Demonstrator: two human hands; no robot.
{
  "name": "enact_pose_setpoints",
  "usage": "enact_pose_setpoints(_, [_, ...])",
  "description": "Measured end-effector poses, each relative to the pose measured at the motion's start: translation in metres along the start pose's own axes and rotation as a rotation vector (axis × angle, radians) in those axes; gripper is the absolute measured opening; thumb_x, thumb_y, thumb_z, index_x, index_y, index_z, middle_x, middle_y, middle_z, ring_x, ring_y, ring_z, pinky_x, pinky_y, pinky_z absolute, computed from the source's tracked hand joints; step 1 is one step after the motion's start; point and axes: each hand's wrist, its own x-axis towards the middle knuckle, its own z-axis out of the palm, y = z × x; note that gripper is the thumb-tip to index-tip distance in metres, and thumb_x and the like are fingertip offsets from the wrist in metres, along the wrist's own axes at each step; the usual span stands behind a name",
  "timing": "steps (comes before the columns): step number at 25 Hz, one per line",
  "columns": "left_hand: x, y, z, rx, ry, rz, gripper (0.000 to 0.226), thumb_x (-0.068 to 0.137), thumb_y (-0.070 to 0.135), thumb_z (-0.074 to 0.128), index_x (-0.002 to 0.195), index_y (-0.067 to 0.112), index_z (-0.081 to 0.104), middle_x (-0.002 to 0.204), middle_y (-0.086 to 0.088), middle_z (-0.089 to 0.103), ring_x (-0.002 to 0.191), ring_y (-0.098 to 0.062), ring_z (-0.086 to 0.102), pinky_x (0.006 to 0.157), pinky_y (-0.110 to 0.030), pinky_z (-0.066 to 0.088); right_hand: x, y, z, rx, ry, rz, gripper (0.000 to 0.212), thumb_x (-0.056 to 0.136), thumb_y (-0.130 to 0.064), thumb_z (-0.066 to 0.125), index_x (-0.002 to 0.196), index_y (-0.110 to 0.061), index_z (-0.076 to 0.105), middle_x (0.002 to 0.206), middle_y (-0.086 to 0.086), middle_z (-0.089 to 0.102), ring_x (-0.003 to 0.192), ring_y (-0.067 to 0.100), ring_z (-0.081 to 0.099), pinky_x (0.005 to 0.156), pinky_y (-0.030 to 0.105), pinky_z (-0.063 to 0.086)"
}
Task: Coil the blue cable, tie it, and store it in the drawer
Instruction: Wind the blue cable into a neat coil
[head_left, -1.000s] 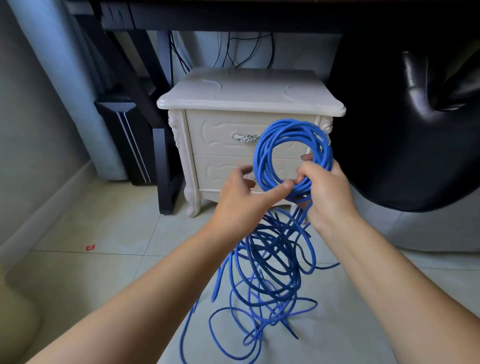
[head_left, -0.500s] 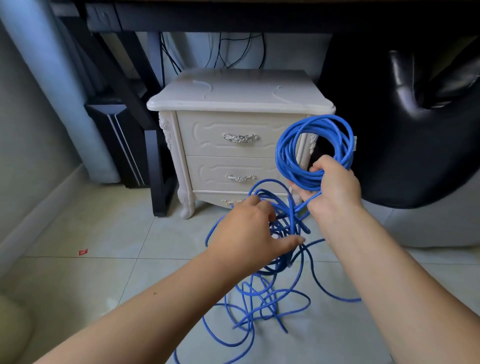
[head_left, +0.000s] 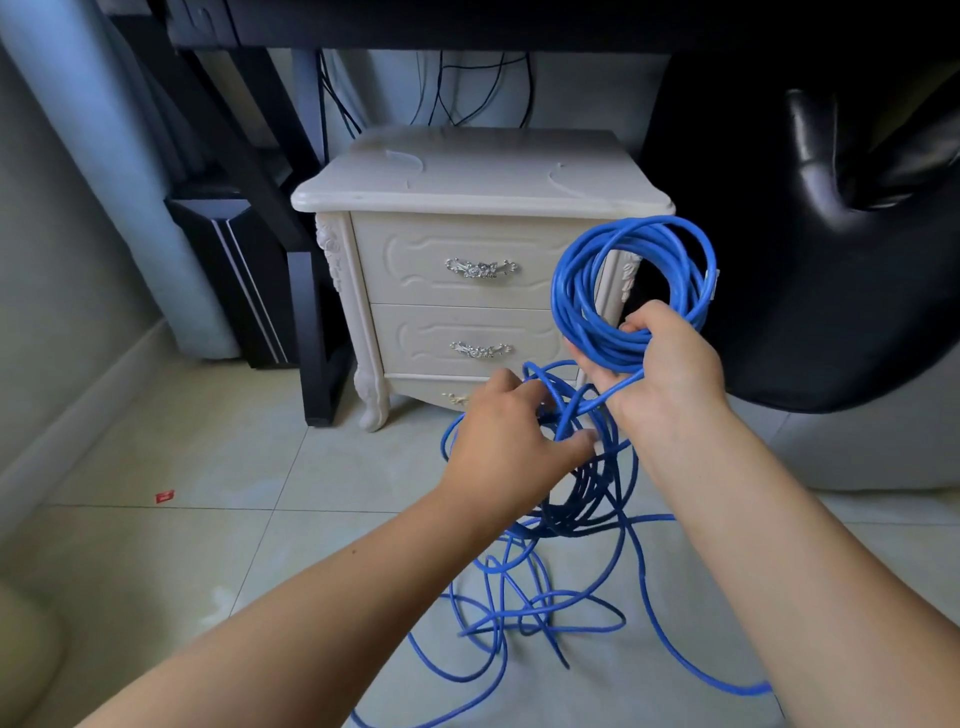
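Head cam shows the right hand (head_left: 670, 371) clamped on the bottom of the coil (head_left: 631, 291), keeping the finished loops up off the floor so they don't unravel. Just below that grip, the left hand (head_left: 511, 441) sits in the loose cable (head_left: 561, 587), fingers curled around a strand, probably feeding the next loop. Both drawers (head_left: 457, 265) are shut, so storage is a way off.
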Motion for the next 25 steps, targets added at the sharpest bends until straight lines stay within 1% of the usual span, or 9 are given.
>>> enact_pose_setpoints(3, [0.010,-0.008,-0.016,-0.031,-0.060,-0.036,0.040,0.075,0.015,0.068,0.114,0.028,0.066,0.089,0.003,0.057,0.078,-0.010,0.055,0.070,-0.021,0.043,0.001,-0.009,0.001,0.045,-0.008,0.002,0.015,0.084,0.008,0.047,0.079,-0.007,0.049,0.085,0.018,0.054,0.072,0.037,0.069,0.069,0.048,0.062])
enact_pose_setpoints(6, [0.018,-0.024,-0.035,-0.184,-0.097,-0.167,0.019,0.083,0.015,0.067,0.098,0.026,0.072,0.063,0.009,0.057,0.050,-0.004,0.045,0.050,-0.018,0.036,0.002,-0.024,0.000,0.115,-0.009,-0.018,0.017,0.086,0.009,0.044,0.078,-0.006,0.048,0.085,0.020,0.055,0.077,0.038,0.069,0.071,0.050,0.061])
enact_pose_setpoints(8, [0.020,-0.031,-0.042,-0.259,-0.107,-0.235,0.007,0.088,0.022,0.067,0.085,0.024,0.072,0.061,0.008,0.056,0.052,-0.008,0.042,0.052,-0.020,0.033,0.002,-0.026,0.000,0.136,-0.017,0.003,0.017,0.088,0.008,0.044,0.079,-0.006,0.048,0.086,0.022,0.059,0.079,0.038,0.070,0.072,0.050,0.061])
enact_pose_setpoints(11, [0.019,-0.030,-0.039,-0.281,-0.166,-0.219,0.022,0.085,0.009,0.063,0.091,0.027,0.074,0.065,0.009,0.061,0.059,-0.010,0.050,0.055,-0.019,0.038,0.002,-0.021,0.002,0.135,-0.024,0.044,0.011,0.088,0.006,0.048,0.089,-0.004,0.053,0.093,0.023,0.063,0.077,0.037,0.073,0.069,0.047,0.062])
enact_pose_setpoints(15, [0.023,-0.027,-0.035,-0.234,-0.141,-0.198,0.024,0.079,0.006,0.066,0.091,0.025,0.074,0.060,0.012,0.054,0.045,-0.002,0.044,0.046,-0.014,0.035,0.000,-0.020,0.007,0.181,-0.024,0.067,0.011,0.090,0.004,0.049,0.094,-0.003,0.055,0.091,0.022,0.063,0.075,0.035,0.072,0.067,0.045,0.062])
enact_pose_setpoints(18, [0.024,-0.027,-0.032,-0.227,-0.187,-0.151,0.005,0.079,0.021,0.077,0.080,0.025,0.074,0.061,0.010,0.055,0.049,-0.002,0.045,0.051,-0.016,0.037,-0.003,-0.021,0.007,0.219,-0.025,0.086,0.008,0.092,0.003,0.050,0.090,-0.002,0.056,0.088,0.021,0.064,0.076,0.035,0.072,0.068,0.046,0.062])
enact_pose_setpoints(20, [0.024,-0.029,-0.029,-0.246,-0.205,-0.167,0.011,0.080,0.032,0.079,0.075,0.023,0.073,0.059,0.009,0.054,0.051,-0.006,0.043,0.049,-0.017,0.035,-0.003,-0.021,0.007,0.237,-0.034,0.093,0.009,0.092,0.003,0.050,0.091,-0.002,0.057,0.088,0.021,0.065,0.079,0.036,0.073,0.068,0.046,0.062])
enact_pose_setpoints(22, [0.026,-0.027,-0.032,-0.373,-0.216,-0.242,0.012,0.082,0.027,0.076,0.073,0.020,0.074,0.058,0.008,0.056,0.052,-0.005,0.043,0.048,-0.014,0.034,-0.002,-0.022,0.006,0.214,-0.036,0.069,0.010,0.091,0.004,0.049,0.092,-0.002,0.057,0.091,0.022,0.064,0.086,0.037,0.073,0.069,0.047,0.062])
enact_pose_setpoints(25, [0.036,-0.025,-0.045,-0.785,-0.142,-0.451,0.019,0.083,0.008,0.062,0.064,0.011,0.063,0.064,-0.001,0.065,0.067,-0.014,0.055,0.063,-0.022,0.044,0.006,-0.026,-0.003,0.086,0.026,-0.054,0.015,0.085,0.008,0.047,0.086,-0.007,0.053,0.091,0.018,0.056,0.092,0.039,0.072,0.069,0.048,0.062])
